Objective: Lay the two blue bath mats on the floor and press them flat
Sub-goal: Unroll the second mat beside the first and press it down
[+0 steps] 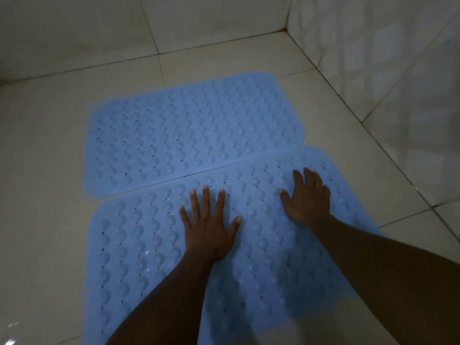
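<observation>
Two blue bath mats with rows of suction bumps and small holes lie side by side on the tiled floor, long edges touching. The far mat [194, 133] lies flat with nothing on it. On the near mat [139, 245] both my palms rest flat. My left hand [209, 230] is spread near the mat's middle, fingers apart. My right hand [307, 197] presses toward the mat's far right part, fingers pointing away from me. Neither hand holds anything.
Pale floor tiles [49, 170] surround the mats. A tiled wall [398, 70] runs along the right, close to the near mat's right end, and another wall [87, 28] stands behind the far mat. They meet in a corner [286, 29].
</observation>
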Tool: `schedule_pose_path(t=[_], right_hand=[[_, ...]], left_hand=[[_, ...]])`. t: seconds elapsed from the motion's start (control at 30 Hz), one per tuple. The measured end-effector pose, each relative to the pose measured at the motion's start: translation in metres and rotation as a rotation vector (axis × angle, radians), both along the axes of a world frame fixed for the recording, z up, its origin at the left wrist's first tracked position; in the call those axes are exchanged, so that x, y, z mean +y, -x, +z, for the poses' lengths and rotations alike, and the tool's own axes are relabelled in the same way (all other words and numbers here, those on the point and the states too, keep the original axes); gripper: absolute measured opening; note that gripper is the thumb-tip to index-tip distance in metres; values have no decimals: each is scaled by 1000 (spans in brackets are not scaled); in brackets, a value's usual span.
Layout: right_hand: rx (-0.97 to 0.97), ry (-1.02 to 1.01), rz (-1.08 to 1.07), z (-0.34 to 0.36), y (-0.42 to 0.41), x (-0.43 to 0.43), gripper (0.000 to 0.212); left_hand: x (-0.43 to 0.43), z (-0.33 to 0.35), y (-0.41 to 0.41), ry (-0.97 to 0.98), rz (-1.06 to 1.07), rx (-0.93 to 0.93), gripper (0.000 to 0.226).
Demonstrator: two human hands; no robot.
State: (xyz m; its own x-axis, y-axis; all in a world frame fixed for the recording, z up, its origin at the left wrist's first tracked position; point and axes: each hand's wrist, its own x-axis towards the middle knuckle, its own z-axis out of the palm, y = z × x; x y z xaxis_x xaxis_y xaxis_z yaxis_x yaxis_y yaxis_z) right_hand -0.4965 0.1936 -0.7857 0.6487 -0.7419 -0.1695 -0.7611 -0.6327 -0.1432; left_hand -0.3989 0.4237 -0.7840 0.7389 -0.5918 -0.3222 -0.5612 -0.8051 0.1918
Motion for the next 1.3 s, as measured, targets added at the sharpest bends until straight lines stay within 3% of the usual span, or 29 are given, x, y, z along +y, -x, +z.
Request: schedule_pose_path(t=[0.4, 0.6, 0.93, 1.3], right_hand=[[-166, 98, 24, -36, -55, -54, 69], [-137, 226, 53, -57, -49, -50, 67], [-67, 201, 54, -51, -48, -50, 71], [-119, 167, 63, -55, -49, -52, 71]], left_hand=[[-110, -27, -31, 72, -163, -24, 76], [-110, -46, -29, 87, -156, -125, 76], [-111, -48, -28, 61, -154, -117, 79], [-110, -49, -29, 66, -158, -101, 77]])
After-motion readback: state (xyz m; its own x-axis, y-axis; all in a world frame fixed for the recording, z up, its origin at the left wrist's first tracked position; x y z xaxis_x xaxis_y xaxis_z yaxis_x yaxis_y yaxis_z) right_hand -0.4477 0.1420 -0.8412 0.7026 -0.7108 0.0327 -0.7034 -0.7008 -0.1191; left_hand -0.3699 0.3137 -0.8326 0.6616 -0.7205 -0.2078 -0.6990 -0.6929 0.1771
